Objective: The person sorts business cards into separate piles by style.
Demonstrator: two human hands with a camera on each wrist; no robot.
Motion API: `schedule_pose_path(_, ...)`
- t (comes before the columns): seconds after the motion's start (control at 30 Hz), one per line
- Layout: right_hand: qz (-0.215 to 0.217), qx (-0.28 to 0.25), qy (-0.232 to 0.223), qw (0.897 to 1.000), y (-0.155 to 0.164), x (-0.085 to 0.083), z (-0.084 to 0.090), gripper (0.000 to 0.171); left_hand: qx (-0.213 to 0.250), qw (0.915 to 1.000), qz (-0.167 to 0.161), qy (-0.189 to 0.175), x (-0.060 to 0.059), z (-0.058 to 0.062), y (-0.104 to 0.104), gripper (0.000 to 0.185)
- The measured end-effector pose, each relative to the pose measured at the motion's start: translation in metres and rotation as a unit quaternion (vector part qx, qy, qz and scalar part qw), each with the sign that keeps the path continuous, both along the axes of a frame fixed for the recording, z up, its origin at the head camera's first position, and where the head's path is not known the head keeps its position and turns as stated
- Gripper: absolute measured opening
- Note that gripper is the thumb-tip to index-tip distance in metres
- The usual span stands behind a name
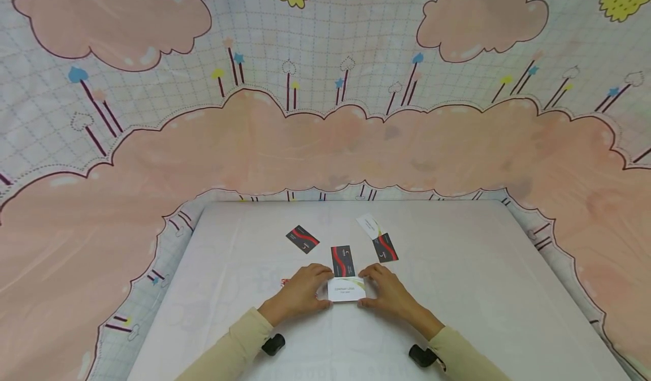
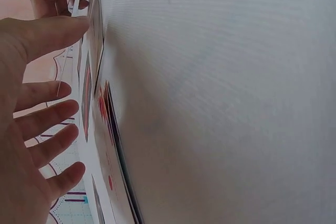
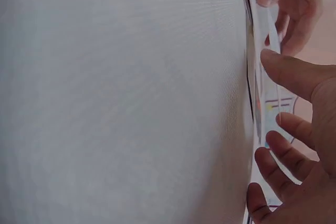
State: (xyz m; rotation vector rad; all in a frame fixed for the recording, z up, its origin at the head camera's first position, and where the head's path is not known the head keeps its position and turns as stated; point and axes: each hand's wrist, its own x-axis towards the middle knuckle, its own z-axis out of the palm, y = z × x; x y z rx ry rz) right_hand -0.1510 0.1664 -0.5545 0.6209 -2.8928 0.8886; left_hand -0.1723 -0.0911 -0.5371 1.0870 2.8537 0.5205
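- On the white table [image 1: 458, 290], left of the grip, the left hand [image 1: 300, 291] pinches the left edge of a white business card [image 1: 346, 289], thumb on that edge, other fingers spread loosely.
- Between both hands the card sits slightly raised off the surface.
- Right of it, the right hand [image 1: 389, 290] pinches the opposite edge.
- Just beyond the grip lies a dark card with a red wave [image 1: 342, 260]; two more dark cards [image 1: 302, 239] [image 1: 385, 247] and another white card [image 1: 369, 225] lie farther out.
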Motion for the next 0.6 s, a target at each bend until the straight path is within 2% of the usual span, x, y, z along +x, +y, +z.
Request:
schedule_pose_path(0.13, 0.002, 0.006, 0.011, 1.0, -0.0002, -0.0005, -0.0012, 0.054, -0.009, 0.9999, -0.001, 0.007, -0.0002, -0.0013, 0.0003, 0.059)
schedule_pose_path(0.37, -0.007, 0.009, -0.017, 1.0, -0.0012, -0.0004, -0.0014, 0.051, -0.017, 0.9998, 0.006, 0.002, 0.0002, -0.0025, 0.0017, 0.06)
schedule_pose_path(0.6, -0.004, 0.015, -0.016, 1.0, -0.002, -0.001, -0.0003, 0.05, -0.031, 0.9995, 0.01, 0.0, 0.0011, -0.0026, 0.0018, 0.06)
